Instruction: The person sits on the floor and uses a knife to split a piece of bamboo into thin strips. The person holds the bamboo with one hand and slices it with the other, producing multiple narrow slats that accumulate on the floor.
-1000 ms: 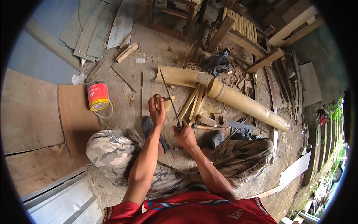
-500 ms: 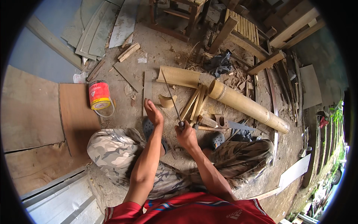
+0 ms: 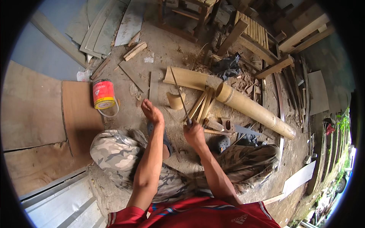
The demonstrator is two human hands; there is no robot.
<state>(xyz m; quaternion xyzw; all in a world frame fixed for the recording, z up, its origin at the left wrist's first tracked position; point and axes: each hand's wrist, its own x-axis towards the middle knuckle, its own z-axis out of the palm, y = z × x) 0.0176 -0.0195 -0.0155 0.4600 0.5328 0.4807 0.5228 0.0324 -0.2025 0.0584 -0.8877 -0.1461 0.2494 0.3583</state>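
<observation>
My right hand (image 3: 194, 133) is closed around the dark handle of a long, narrow-bladed knife (image 3: 179, 90), seen nearly edge-on. Its blade points up and away to the left. Across from it, my left hand (image 3: 153, 113) is raised with nothing in it, the fingers together and slightly bent. A short curved bamboo piece (image 3: 176, 102) stands on the floor beyond the hands. Behind the blade lies a split bamboo half (image 3: 186, 78). Several bamboo strips (image 3: 205, 102) rest beside a thick whole bamboo pole (image 3: 254, 110) on the right.
A handsaw (image 3: 239, 128) lies by my right foot, near a wooden-handled tool (image 3: 216, 132). To the left stands a red and yellow paint can (image 3: 103, 94). A slatted bamboo bench (image 3: 253, 28), a black plastic bag (image 3: 228, 66) and wood scraps (image 3: 135, 51) are farther off.
My right hand and the knife have shifted slightly right, and the blade leans a little differently. My left hand's fingers have bent and turned somewhat left. The whole view has shifted slightly.
</observation>
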